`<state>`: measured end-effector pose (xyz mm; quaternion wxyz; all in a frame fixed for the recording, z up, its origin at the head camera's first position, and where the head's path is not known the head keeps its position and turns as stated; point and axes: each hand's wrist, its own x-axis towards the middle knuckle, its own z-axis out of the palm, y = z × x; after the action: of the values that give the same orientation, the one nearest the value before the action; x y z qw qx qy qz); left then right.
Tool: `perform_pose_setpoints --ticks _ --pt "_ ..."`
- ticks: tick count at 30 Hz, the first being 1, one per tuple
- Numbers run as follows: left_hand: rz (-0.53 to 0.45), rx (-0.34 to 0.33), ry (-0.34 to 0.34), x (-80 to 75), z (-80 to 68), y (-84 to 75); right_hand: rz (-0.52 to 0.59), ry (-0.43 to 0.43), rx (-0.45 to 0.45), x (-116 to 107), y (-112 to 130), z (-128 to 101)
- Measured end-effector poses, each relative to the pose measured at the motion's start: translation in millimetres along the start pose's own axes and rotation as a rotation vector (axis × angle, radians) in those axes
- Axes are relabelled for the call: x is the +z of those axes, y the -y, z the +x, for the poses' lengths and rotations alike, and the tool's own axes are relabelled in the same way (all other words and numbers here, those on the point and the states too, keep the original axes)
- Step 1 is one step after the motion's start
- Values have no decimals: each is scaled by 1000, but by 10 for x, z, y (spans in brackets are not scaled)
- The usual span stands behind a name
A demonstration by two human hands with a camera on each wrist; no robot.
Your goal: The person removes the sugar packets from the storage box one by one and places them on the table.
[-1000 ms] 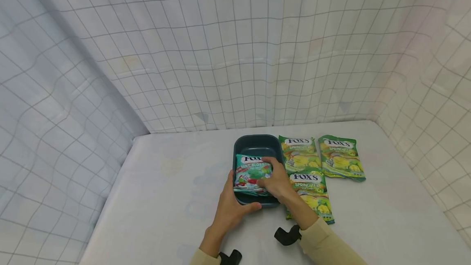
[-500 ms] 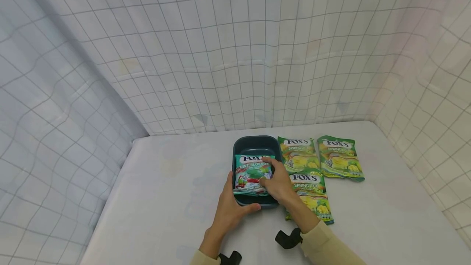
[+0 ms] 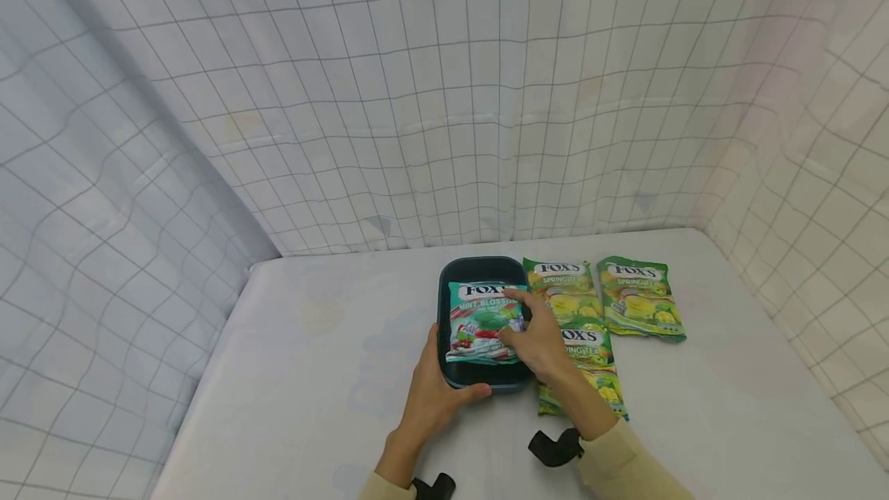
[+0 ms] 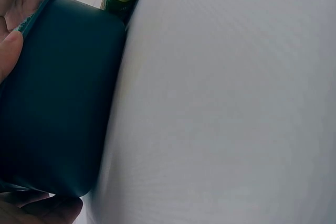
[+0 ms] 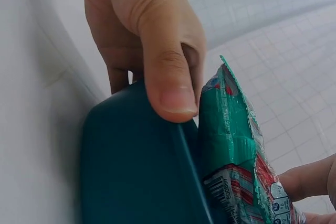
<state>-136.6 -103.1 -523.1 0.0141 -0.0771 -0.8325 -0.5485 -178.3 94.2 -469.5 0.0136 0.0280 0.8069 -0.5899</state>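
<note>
My right hand pinches a teal FOX'S Mint Blossom candy bag by its right side. The bag hangs over a dark teal plastic tub; the right wrist view shows the bag risen past the tub's rim, its flat face turned towards the right fingers. My left hand holds the tub at its near left corner, thumb along the near side and fingers along the left wall. Shadow hides part of these fingers in the left wrist view, below the tub wall. The bag covers most of the tub's inside.
Three green FOX'S Spring Tea candy bags lie right of the tub: one at the back, one farther right, and one in front, partly under my right forearm. White grid-patterned cloth surrounds the white table.
My right hand has raised the Mint Blossom bag in the tub and shifted it slightly right and away from me. The left hand and tub keep their places.
</note>
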Motion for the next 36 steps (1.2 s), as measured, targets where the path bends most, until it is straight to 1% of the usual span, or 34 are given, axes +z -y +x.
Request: perform_pose_setpoints --ticks 3,8,13,19,23,27,31,36 --pt "4 -19 1 2 -3 0 37 14 -1 -65 12 -13" --pt "7 -38 0 2 -8 -10 51 22 0 -149 27 -45" --pt "4 -44 -1 -1 -4 -16 125 51 14 -230 37 -76" --pt "0 -33 -1 -3 -10 -17 84 52 3 -345 39 -105" --pt "10 -50 -3 4 -13 -18 90 40 -6 -419 29 -124" --pt "29 -69 -7 11 -11 -22 108 44 -10 -495 18 -143" --pt "36 -73 -12 13 -5 -22 123 58 -4 -584 13 -171" --pt "48 -75 -12 11 -3 -29 84 57 -2 -735 -17 -228"
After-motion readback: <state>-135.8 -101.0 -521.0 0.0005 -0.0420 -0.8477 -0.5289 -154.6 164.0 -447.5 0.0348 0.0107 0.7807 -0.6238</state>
